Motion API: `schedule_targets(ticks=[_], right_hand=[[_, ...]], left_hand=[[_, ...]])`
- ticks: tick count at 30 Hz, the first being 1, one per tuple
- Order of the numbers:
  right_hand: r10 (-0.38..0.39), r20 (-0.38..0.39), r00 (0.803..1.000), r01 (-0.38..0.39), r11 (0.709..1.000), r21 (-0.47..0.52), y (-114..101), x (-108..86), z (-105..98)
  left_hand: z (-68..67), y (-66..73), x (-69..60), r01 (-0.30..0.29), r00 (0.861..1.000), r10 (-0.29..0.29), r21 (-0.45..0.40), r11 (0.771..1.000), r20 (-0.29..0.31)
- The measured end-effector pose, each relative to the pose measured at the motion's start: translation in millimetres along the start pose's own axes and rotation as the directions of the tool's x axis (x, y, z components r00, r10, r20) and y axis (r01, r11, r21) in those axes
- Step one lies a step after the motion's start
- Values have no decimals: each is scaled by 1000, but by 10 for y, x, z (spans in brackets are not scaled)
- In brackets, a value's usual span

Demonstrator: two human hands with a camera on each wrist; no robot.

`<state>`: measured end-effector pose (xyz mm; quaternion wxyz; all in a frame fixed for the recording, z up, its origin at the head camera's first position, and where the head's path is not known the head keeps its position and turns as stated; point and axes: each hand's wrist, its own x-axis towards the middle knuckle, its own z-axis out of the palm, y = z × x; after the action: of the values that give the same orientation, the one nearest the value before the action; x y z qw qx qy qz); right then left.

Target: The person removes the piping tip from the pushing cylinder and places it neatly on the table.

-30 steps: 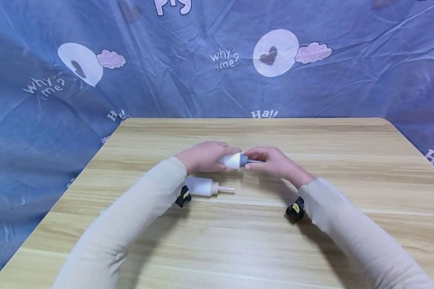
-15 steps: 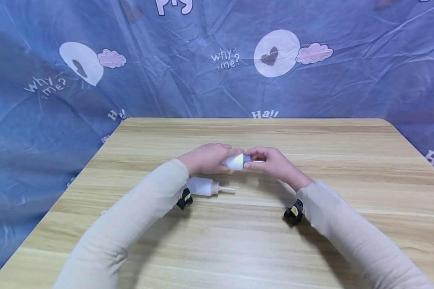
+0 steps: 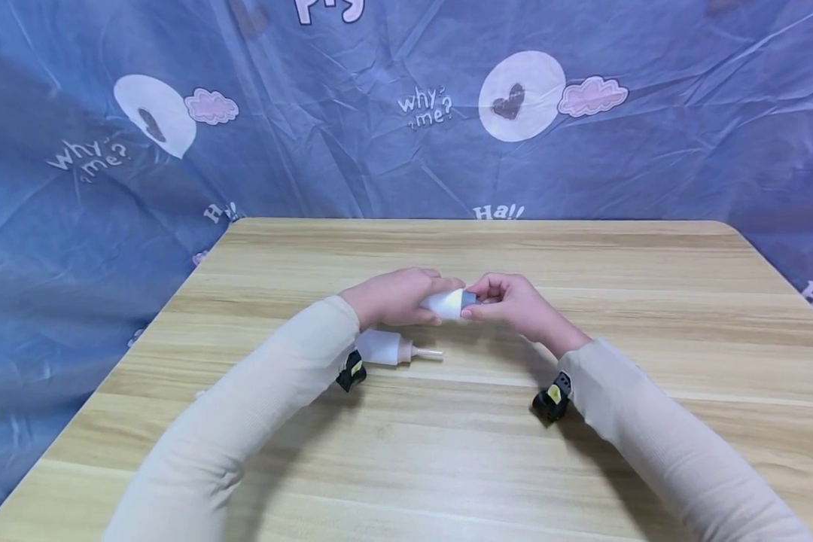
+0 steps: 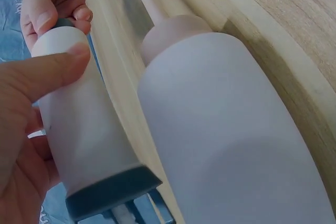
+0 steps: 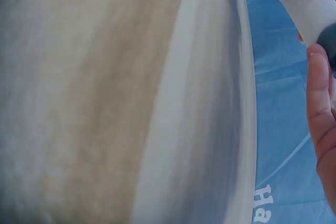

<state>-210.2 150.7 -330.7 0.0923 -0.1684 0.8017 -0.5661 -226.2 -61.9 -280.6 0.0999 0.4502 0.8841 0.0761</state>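
My left hand [image 3: 400, 296] grips a white cylinder-shaped handheld device [image 3: 443, 303] by its body, held over the table and pointing right. In the left wrist view, the device has a dark teal base [image 4: 113, 190] with slots and prongs at the lower end. My right hand [image 3: 515, 307] pinches its grey collar [image 3: 469, 298] between thumb and fingers; those fingers hide most of whatever extends beyond the collar. Nearer to me lies a white bottle-shaped item [image 3: 378, 348] with a pale pink neck [image 4: 173, 32] and a thin tube; my left forearm covers its rear end.
The wooden table [image 3: 447, 452] spreads around both hands. A blue printed cloth [image 3: 352, 135] hangs behind it and on the left side. Small black cameras [image 3: 551, 399] are strapped at both wrists.
My left hand and the device have shifted slightly right. My right fingers now cover more of the collar and the thin metal rod that showed earlier. The pink-necked item stays on the table.
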Motion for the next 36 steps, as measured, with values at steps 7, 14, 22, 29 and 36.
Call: schedule_targets(ticks=[7,14,22,29,36], right_hand=[[-36,32,999,36,999,8,67,-16,-19],[-83,53,995,84,996,-27,84,-8,-22],[-114,68,991,121,988,-97,66,4,-25],[-135,18,991,136,984,-118,68,-17,-5],[-120,-3,993,118,986,-115,75,-27,-2]], left_hand=[[1,16,16,3,999,1,-66,998,50],[3,-11,30,-43,996,52,-116,992,75],[36,-65,31,-45,995,58,-161,986,80],[-5,-53,56,-54,995,62,-107,993,73],[-5,-64,63,-52,996,58,-95,994,68]])
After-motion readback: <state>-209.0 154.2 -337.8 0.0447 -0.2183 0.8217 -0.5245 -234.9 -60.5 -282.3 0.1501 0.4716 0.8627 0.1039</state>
